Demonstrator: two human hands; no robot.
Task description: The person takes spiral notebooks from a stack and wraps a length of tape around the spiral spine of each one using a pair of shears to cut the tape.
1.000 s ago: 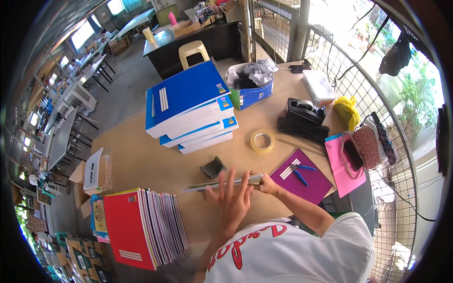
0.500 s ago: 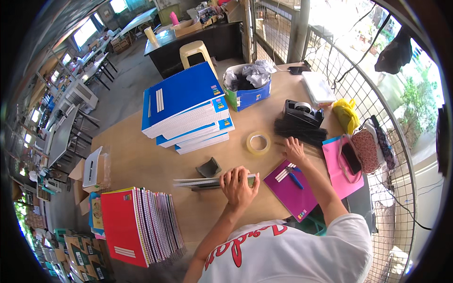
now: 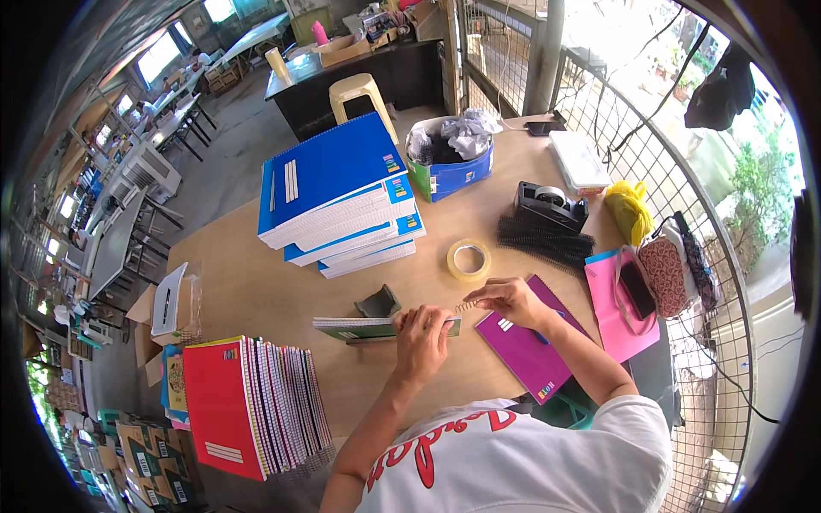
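One table (image 3: 248, 295) spreads beneath your left hand (image 3: 422, 342) and right hand (image 3: 511, 301), which are near each other but apart. Biggest on it, the stack of blue notebooks (image 3: 333, 171) rises beyond your left hand, and the row of red-fronted notebooks (image 3: 227, 410) sits well to that hand's left. A purple notebook (image 3: 522, 359) lies partly under your right hand and forearm. Your left fingers are clamped over the upper edge of a thin green notebook (image 3: 351, 325), which stands on edge and extends left from them. Beyond your right hand lie black coils (image 3: 547, 244), then a tape roll (image 3: 469, 276); a dark curved piece (image 3: 378, 302) sits just past your left hand. Smallest, a wire coil (image 3: 466, 306) is pinched in your right fingertips, between both hands; whether it touches the green notebook, you cannot tell.
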